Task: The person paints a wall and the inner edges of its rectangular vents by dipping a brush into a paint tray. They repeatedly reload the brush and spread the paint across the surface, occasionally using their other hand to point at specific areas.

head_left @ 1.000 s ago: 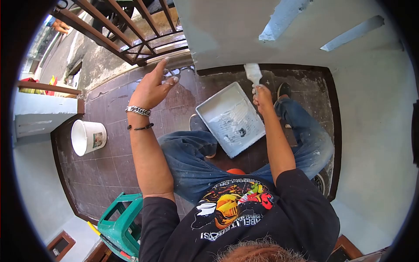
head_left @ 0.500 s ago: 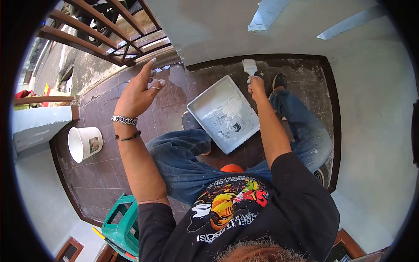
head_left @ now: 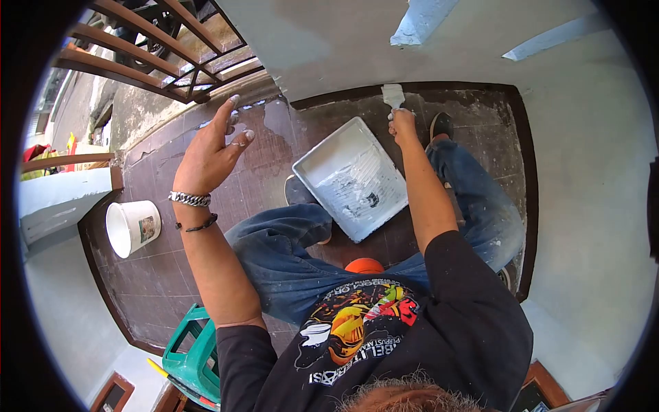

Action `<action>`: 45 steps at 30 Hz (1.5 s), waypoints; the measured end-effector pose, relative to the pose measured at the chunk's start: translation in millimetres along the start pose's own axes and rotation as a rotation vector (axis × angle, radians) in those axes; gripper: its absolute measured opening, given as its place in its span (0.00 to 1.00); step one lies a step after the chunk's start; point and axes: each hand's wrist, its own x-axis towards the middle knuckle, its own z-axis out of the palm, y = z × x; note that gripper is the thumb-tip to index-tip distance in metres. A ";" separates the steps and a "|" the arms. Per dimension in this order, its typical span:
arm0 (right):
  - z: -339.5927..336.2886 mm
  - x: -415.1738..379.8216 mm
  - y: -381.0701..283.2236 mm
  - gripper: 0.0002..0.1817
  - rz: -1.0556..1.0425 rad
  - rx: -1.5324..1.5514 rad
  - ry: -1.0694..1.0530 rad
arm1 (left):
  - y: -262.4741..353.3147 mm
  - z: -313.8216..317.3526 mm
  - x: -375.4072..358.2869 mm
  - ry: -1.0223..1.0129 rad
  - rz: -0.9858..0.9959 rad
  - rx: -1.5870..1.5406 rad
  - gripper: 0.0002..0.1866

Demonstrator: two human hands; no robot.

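My right hand (head_left: pixel 402 126) grips the handle of a paintbrush (head_left: pixel 393 96), whose white bristles touch the base of the pale wall (head_left: pixel 357 41) where it meets the dark tiled floor. A white paint tray (head_left: pixel 349 178) smeared with paint lies on the floor just left of that hand, between my knees. My left hand (head_left: pixel 209 151) is raised in the air with fingers spread and paint on the fingertips; it holds nothing. A metal bracelet and a dark band sit on its wrist.
A white bucket (head_left: pixel 132 227) stands on the tiles (head_left: pixel 165 275) at the left. A green plastic stool (head_left: pixel 195 360) is at the lower left. A brown metal railing (head_left: pixel 158 55) runs along the upper left. Pale walls close in the right side.
The brush has moved from above the tray up to the wall's base. My left hand has drifted slightly left and stays spread.
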 end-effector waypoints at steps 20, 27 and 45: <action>3.7 9.8 -25.9 0.05 -0.053 0.060 -0.003 | 0.7 1.3 0.2 -0.007 0.003 0.016 0.35; -22.7 8.6 -16.1 0.04 -0.027 0.035 0.122 | 2.1 1.4 -1.3 -0.004 0.009 0.012 0.35; -22.4 -10.7 -16.8 0.05 0.067 0.146 -0.031 | -2.3 2.0 0.1 -0.002 0.026 0.039 0.35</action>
